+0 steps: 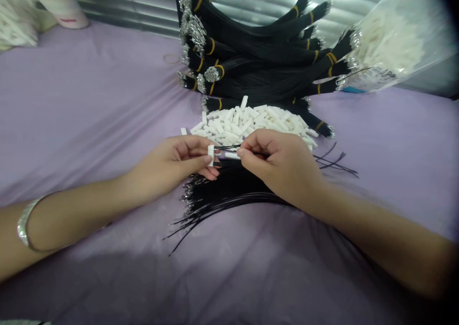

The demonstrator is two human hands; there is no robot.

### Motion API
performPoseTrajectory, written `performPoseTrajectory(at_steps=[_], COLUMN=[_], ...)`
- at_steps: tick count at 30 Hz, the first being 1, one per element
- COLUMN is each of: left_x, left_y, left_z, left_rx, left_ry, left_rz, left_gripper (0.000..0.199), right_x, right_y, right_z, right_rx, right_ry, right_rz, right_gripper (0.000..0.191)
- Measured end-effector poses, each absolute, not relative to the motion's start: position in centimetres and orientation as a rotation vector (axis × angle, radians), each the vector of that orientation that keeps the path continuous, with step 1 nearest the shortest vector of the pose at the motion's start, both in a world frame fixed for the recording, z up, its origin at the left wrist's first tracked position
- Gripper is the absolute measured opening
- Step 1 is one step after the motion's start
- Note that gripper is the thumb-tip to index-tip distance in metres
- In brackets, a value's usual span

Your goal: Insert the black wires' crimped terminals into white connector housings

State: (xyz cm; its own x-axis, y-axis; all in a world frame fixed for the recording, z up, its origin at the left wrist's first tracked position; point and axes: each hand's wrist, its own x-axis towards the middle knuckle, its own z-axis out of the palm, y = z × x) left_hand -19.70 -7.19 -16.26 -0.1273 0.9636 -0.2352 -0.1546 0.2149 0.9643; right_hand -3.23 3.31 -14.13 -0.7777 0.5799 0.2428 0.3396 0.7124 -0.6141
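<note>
Between thumb and fingers, my left hand pinches a small white connector housing. Thin black wires run from the housing toward my right hand, whose thumb and forefinger are closed on them. Just below both hands lies a loose bundle of black wires with silvery terminal ends at its left side; several strands fan out toward the front. Behind my right hand is a heap of white connector housings, partly covered by that hand. Where the wire ends sit inside the held housing is too small to tell.
Tied bundles of black wire with yellow bands are stacked at the back. A clear plastic bag of white pieces stands at the back right. A pale cup is at the back left. Purple cloth covers the table; a rubber band lies on it.
</note>
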Motion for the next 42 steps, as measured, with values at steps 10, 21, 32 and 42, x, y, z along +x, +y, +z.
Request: performPoseTrajectory(at_steps=[10,21,32,42], left_x=[-19.67,-19.8,-19.62,-19.29], left_y=[-7.14,-7.2,-7.17,-7.24], left_z=[-16.38,-16.33,-16.14,-15.8], left_rx=[0.867,0.874,0.937,0.979], left_ry=[1.327,1.276,1.357,1.441], left_rz=[1.211,1.212,1.171,1.142], left_gripper=[0.012,0.008,0.007,0.013], right_x=[-3.12,-3.1,-3.31,-3.51], right_y=[3.49,3.36,3.1,3.17], right_z=[-14.2,-13.79,-13.73,-14.28], right_rx=[-0.759,-0.8,-0.795,-0.754], right_ry=[-2.544,-2.505,-2.537,-2.567], right_rz=[0.849,0.88,0.848,0.867], right_gripper=[0.013,0.012,0.014,0.013])
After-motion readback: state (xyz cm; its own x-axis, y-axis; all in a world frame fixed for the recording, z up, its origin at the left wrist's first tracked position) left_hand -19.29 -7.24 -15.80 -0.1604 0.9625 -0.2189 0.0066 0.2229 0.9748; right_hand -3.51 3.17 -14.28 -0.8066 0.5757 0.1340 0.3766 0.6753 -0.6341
